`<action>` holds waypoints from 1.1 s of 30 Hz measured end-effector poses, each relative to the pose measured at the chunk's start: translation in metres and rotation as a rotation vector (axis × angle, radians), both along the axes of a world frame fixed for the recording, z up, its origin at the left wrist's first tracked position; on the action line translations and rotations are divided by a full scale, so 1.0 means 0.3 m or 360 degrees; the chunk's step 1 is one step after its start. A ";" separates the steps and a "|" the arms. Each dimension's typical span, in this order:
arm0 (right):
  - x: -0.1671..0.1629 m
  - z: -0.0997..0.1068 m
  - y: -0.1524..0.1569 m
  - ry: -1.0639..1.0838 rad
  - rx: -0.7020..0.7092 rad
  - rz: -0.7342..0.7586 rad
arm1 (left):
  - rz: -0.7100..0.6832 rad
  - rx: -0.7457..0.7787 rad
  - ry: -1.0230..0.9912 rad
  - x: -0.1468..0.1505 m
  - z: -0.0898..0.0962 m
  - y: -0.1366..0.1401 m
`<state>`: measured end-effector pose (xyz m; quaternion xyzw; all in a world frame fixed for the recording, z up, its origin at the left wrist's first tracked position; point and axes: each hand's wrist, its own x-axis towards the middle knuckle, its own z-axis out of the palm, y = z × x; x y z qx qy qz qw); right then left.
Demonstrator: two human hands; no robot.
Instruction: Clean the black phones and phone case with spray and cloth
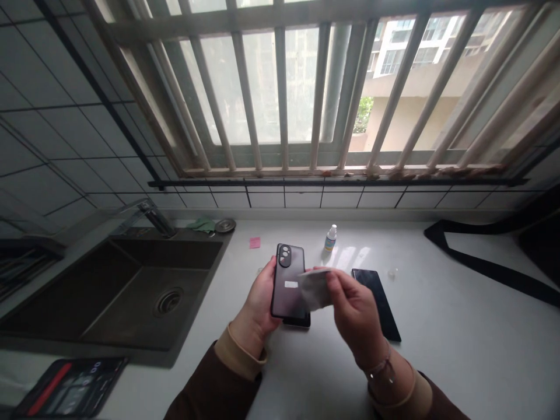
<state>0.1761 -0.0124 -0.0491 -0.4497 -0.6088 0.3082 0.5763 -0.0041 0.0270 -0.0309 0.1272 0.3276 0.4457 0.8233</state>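
Observation:
A phone in a dark, see-through case (289,262) is held up in my left hand (260,300), its back and camera bump facing me. A small white label sits on the back. My right hand (356,306) pinches a grey cloth (317,290), which hangs over the phone's right edge; whether it touches the back I cannot tell. Below the phone, the end of another dark device (301,321) shows on the counter, mostly hidden. A black tablet-like slab (380,303) lies flat behind my right hand.
A small white bottle (331,239) stands beyond the phone, with a pink sticky note (254,242) to its left. The sink (192,256) and faucet (157,219) are at left, near a green cloth (202,225). A timer-like display (70,388) lies front left; a black strap (485,256) lies right.

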 end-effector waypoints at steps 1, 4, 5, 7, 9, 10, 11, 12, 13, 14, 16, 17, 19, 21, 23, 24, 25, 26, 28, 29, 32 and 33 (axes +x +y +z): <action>0.015 -0.005 0.014 0.0056 -0.0043 -0.0237 | -0.0078 0.0015 0.0004 0.002 0.003 -0.006; 0.050 -0.012 0.050 0.0017 0.0003 -0.0625 | -0.0405 0.0106 -0.0048 0.005 0.007 -0.030; 0.056 -0.012 0.058 -0.0054 0.0048 -0.0639 | -0.0499 0.0143 -0.0071 0.005 0.006 -0.038; 0.058 -0.016 0.065 -0.0238 0.0173 -0.0519 | -0.0601 0.0189 -0.0090 0.004 0.003 -0.049; 0.048 -0.023 0.065 -0.0436 0.0340 -0.0290 | -0.0566 0.0178 -0.0085 0.005 -0.002 -0.052; 0.040 -0.027 0.063 -0.0530 0.0431 -0.0174 | -0.0501 0.0152 -0.0082 0.006 -0.005 -0.049; 0.031 -0.030 0.060 -0.0610 0.0514 -0.0075 | -0.0416 0.0117 -0.0088 0.007 -0.008 -0.044; 0.022 -0.032 0.056 -0.0674 0.0577 0.0016 | -0.0324 0.0080 -0.0100 0.008 -0.010 -0.038; 0.014 -0.033 0.051 -0.0721 0.0616 0.0108 | -0.0238 0.0045 -0.0113 0.008 -0.012 -0.030; 0.005 -0.031 0.045 -0.0748 0.0636 0.0208 | -0.0168 0.0014 -0.0121 0.008 -0.013 -0.022; -0.011 -0.019 0.029 -0.0737 0.0638 0.0447 | -0.0050 -0.0034 -0.0110 0.002 -0.014 -0.007; -0.017 -0.011 0.019 -0.0697 0.0614 0.0575 | 0.0015 -0.0052 -0.0089 -0.003 -0.013 0.000; -0.027 0.008 -0.001 -0.0560 0.0502 0.0806 | 0.0154 -0.0080 -0.0031 -0.017 -0.010 0.013; -0.030 0.022 -0.015 -0.0378 0.0324 0.0953 | 0.0325 -0.0064 0.0035 -0.032 -0.005 0.023; -0.023 0.023 -0.019 -0.0177 0.0132 0.0978 | 0.0441 -0.0008 0.0099 -0.045 -0.001 0.030; -0.017 0.019 -0.017 -0.0073 0.0055 0.0943 | 0.0471 0.0030 0.0134 -0.049 0.000 0.031; -0.010 0.013 -0.011 0.0031 0.0002 0.0883 | 0.0475 0.0072 0.0172 -0.051 -0.001 0.031; -0.003 0.006 -0.003 0.0126 -0.0030 0.0814 | 0.0440 0.0113 0.0208 -0.051 -0.004 0.029; 0.009 -0.005 0.017 0.0249 -0.0056 0.0691 | 0.0316 0.0200 0.0280 -0.042 -0.019 0.022; 0.012 -0.008 0.026 0.0270 -0.0088 0.0659 | 0.0273 0.0266 0.0328 -0.035 -0.029 0.018; 0.016 -0.007 0.048 0.0226 -0.0277 0.0618 | 0.0226 0.0555 0.0648 -0.010 -0.067 0.007; 0.017 -0.007 0.052 0.0187 -0.0339 0.0585 | 0.0234 0.0657 0.0799 -0.004 -0.079 0.005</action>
